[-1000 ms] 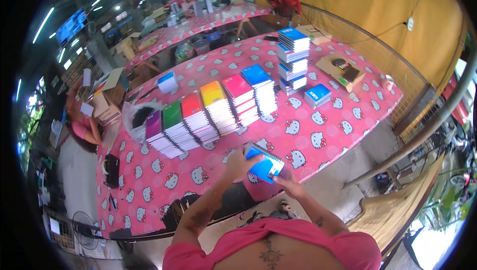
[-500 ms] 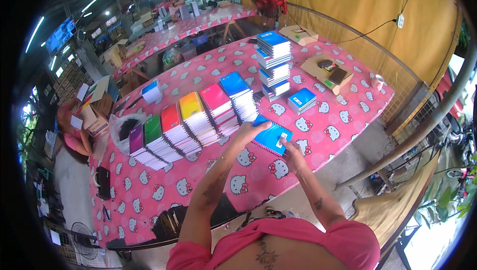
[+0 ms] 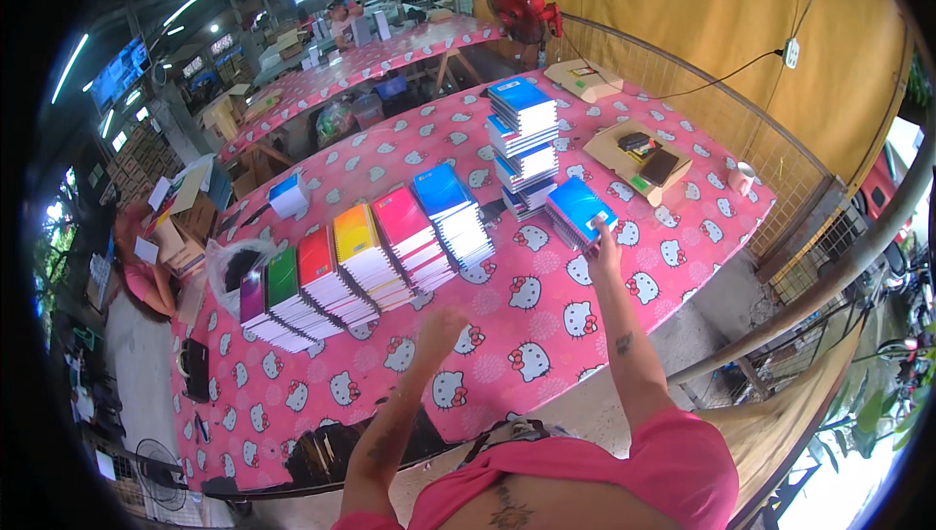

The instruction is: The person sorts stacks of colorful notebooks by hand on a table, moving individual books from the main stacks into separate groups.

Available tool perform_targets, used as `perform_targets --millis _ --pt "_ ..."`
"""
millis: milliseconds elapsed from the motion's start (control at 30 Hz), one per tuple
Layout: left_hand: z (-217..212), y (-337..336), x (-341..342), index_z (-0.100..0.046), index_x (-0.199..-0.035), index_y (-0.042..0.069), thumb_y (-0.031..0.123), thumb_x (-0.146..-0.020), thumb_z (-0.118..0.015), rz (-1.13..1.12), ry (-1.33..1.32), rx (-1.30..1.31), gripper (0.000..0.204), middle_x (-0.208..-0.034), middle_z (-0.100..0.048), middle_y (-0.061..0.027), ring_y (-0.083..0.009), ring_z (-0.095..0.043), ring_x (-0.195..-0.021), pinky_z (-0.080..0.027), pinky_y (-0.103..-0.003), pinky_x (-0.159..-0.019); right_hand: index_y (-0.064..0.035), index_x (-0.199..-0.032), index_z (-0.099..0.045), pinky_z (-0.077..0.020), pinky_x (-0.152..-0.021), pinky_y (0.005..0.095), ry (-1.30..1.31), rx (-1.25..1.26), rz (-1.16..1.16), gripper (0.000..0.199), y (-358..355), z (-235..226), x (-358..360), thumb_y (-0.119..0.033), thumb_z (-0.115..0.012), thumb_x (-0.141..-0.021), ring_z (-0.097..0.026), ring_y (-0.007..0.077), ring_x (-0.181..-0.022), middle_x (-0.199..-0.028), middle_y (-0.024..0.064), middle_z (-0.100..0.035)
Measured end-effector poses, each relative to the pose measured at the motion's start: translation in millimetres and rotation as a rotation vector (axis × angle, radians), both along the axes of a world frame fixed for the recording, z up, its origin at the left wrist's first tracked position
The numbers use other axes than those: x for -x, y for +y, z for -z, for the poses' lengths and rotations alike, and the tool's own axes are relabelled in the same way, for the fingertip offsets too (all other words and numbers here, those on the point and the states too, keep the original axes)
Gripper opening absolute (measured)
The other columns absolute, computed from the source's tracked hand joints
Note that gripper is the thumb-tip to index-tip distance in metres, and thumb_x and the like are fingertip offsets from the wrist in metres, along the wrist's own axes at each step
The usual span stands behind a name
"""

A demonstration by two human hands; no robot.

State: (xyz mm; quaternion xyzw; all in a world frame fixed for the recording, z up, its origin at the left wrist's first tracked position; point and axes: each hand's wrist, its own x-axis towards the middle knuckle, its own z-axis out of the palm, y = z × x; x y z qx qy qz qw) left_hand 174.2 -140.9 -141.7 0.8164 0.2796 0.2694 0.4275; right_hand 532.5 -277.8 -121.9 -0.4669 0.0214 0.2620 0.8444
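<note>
My right hand (image 3: 606,245) grips the near corner of a blue spiral notebook (image 3: 582,206), thumb on its cover, over a short stack of notebooks. Whether it rests fully on the stack is hard to tell. My left hand (image 3: 443,333) hovers over the table, fingers curled in and nothing visible in them. Beyond it runs a slanting row of spiral notebook piles: purple (image 3: 252,294), green (image 3: 282,274), red (image 3: 316,255), yellow (image 3: 354,232), pink (image 3: 401,213) and blue (image 3: 442,189). A tall stack of blue-covered notebooks (image 3: 524,120) stands behind the short one.
A pink patterned cloth (image 3: 487,366) covers the table. Toward the back right lie a cardboard piece (image 3: 624,145) with dark items, and a mug (image 3: 741,177). A red fan (image 3: 519,13) stands behind. At far left a person (image 3: 146,272) sits beside cardboard boxes (image 3: 190,218).
My right hand has carried the blue notebook up and right onto the short stack's place. My left hand has let go of it and drawn back left and nearer.
</note>
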Motion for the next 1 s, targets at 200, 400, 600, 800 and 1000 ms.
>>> perform_targets --millis 200,400,600,800,1000 --pt "12 -16 30 -0.068 -0.093 -0.001 0.024 -0.089 -0.067 -0.066 0.077 0.314 0.025 -0.081 -0.065 -0.0074 -0.0156 -0.061 -0.078 -0.048 -0.033 -0.072 -0.0045 -0.104 -0.061 -0.0473 -0.072 0.0407 0.034 0.046 0.127 0.051 33 16 -70 -0.037 -0.085 -0.073 -0.057 0.0226 -0.086 -0.098 0.0098 -0.058" --pt "24 -27 47 -0.063 -0.114 0.001 0.025 -0.093 -0.064 -0.054 -0.036 0.482 0.032 -0.091 -0.066 -0.0029 -0.0126 -0.064 -0.081 -0.050 -0.027 -0.068 -0.0089 -0.109 -0.060 -0.0486 -0.078 0.0480 0.186 0.216 0.173 0.057 35 37 -95 -0.046 -0.086 -0.073 -0.058 0.0242 -0.090 -0.100 0.0089 -0.059" --pt "43 -49 88 -0.063 -0.109 0.003 0.025 -0.094 -0.063 -0.225 -0.002 0.615 0.027 -0.094 -0.067 -0.0043 -0.0139 -0.067 -0.084 -0.053 -0.027 -0.074 -0.0105 -0.145 -0.038 -0.0479 -0.090 0.0569 0.097 -0.082 -0.187 0.096 17 25 -40 -0.070 -0.071 -0.077 -0.056 0.0342 -0.117 -0.137 0.0147 -0.052" --pt "52 -46 79 -0.064 -0.107 0.002 0.025 -0.093 -0.064 -0.199 -0.038 0.721 0.026 -0.097 -0.069 -0.0058 -0.0133 -0.066 -0.084 -0.053 -0.027 -0.074 -0.0184 -0.152 -0.031 -0.0372 -0.103 0.0615 0.165 -0.208 -0.156 0.097 29 55 -70 -0.072 -0.066 -0.080 -0.045 0.0340 -0.132 -0.150 0.0132 -0.041" --pt "18 -54 81 -0.062 -0.110 -0.002 0.019 -0.091 -0.064 -0.316 0.021 0.322 0.029 -0.098 -0.068 -0.0122 -0.0234 -0.066 -0.085 -0.052 -0.035 -0.075 -0.0159 -0.150 -0.036 -0.0429 -0.101 0.0551 0.298 -0.400 -0.108 0.086 45 55 -38 -0.068 -0.061 -0.086 -0.049 0.0341 -0.128 -0.145 0.0126 -0.045"
